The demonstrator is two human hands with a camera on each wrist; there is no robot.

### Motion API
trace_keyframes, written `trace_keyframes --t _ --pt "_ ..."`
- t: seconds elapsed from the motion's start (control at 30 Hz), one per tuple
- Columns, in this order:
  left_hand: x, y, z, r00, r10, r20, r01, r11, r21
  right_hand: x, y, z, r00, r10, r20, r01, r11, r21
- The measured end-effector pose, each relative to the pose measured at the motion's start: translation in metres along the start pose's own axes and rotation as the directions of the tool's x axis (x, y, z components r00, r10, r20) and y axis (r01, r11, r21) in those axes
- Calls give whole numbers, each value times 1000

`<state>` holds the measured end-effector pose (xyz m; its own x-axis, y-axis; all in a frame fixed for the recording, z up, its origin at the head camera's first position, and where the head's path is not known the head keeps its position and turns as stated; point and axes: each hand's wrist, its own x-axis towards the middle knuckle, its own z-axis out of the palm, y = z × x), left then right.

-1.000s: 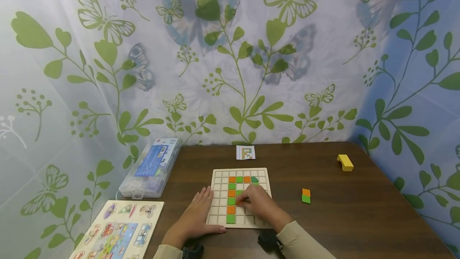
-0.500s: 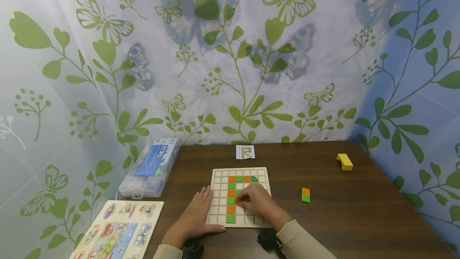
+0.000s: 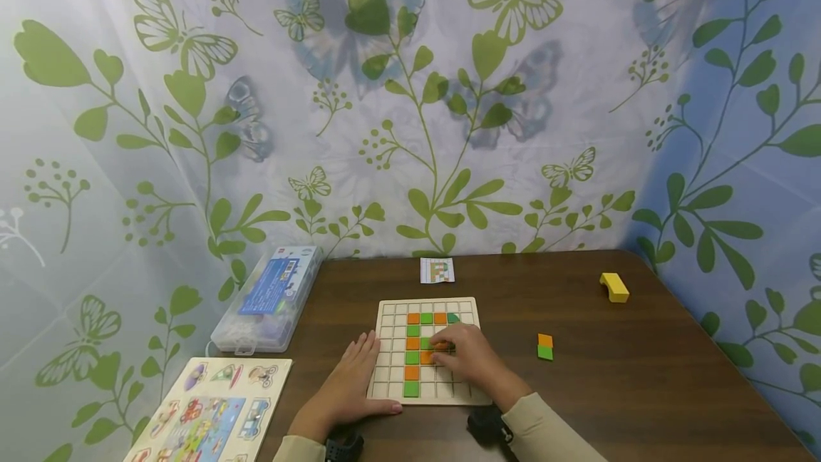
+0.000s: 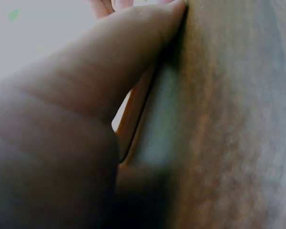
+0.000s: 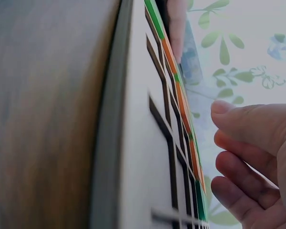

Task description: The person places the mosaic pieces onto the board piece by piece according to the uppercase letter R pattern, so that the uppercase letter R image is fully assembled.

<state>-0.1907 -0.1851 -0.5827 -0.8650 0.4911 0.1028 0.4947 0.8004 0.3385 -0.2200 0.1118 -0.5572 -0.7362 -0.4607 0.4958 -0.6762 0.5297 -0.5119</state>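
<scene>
A pale wooden grid board (image 3: 388,369) lies on the table with orange and green square tiles in its cells. My left hand (image 3: 346,383) rests flat at the board's left side, fingers along the edge and thumb by the near corner. Over the board's middle hovers my right hand (image 3: 473,358), beside an orange tile (image 3: 426,358) in the second tile column. In the right wrist view, the right hand (image 5: 257,157) has thumb and fingertips apart with nothing between them. It partly covers a dark green rounded tile (image 3: 452,318) and other cells.
Two loose tiles, orange (image 3: 545,340) and green (image 3: 544,353), lie right of the board. Behind it is a small pattern card (image 3: 437,271). A yellow block (image 3: 616,288) sits far right. At left are a plastic case (image 3: 272,291) and a picture puzzle (image 3: 276,376).
My right hand has let go of the orange tile, which now lies in its cell in plain sight. That hand has shifted slightly up and right; the left stays put.
</scene>
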Motion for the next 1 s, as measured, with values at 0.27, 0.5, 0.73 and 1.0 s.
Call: trace_keyframes --t 0.27,0.5,0.73,1.0 --pt "0 1 -2 1000 -8 15 9 1000 -10 -13 14 -18 996 74 -52 -74 997 2" --pt "0 1 -1 1000 -6 18 6 1000 -8 -29 32 -42 977 184 -108 -190 981 -50" --pt "0 1 0 1000 -6 22 6 1000 -12 -54 56 -73 960 222 -169 -244 962 -124" --pt "0 2 -2 1000 -15 19 15 1000 -6 -77 77 -100 942 272 -199 -306 936 -171"
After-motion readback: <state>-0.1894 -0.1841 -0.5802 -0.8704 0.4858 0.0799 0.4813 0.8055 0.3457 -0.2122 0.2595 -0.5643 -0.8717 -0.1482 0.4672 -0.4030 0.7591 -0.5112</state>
